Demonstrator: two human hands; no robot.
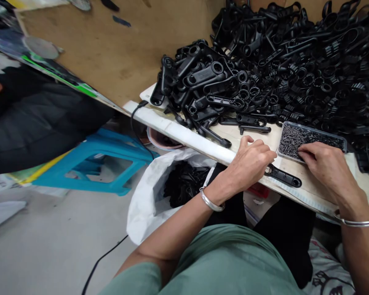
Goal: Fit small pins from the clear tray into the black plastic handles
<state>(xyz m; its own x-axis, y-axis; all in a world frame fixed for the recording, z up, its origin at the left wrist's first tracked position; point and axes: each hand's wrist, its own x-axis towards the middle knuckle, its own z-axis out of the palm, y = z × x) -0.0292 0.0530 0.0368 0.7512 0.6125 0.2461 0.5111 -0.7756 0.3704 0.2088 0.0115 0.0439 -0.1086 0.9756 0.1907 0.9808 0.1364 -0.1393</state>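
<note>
My left hand (251, 162) is closed, its fingers curled over the ring end of a black plastic lever-shaped part (285, 176). That part lies flat near the table's front edge, its longer end pointing right. The fingertips of my left hand are partly hidden. My right hand (327, 166) reaches into a shallow clear plastic box (283, 157), thumb and forefinger pinched together among small dark screws (292, 139). What exactly sits between those fingertips is too small to make out.
A large heap of black plastic parts (283, 61) covers the table's back and right. Below the edge stands a white sack (144, 205) holding more black pieces, with a blue plastic stool (110, 143) to its left. A black cable (133, 123) hangs over the edge.
</note>
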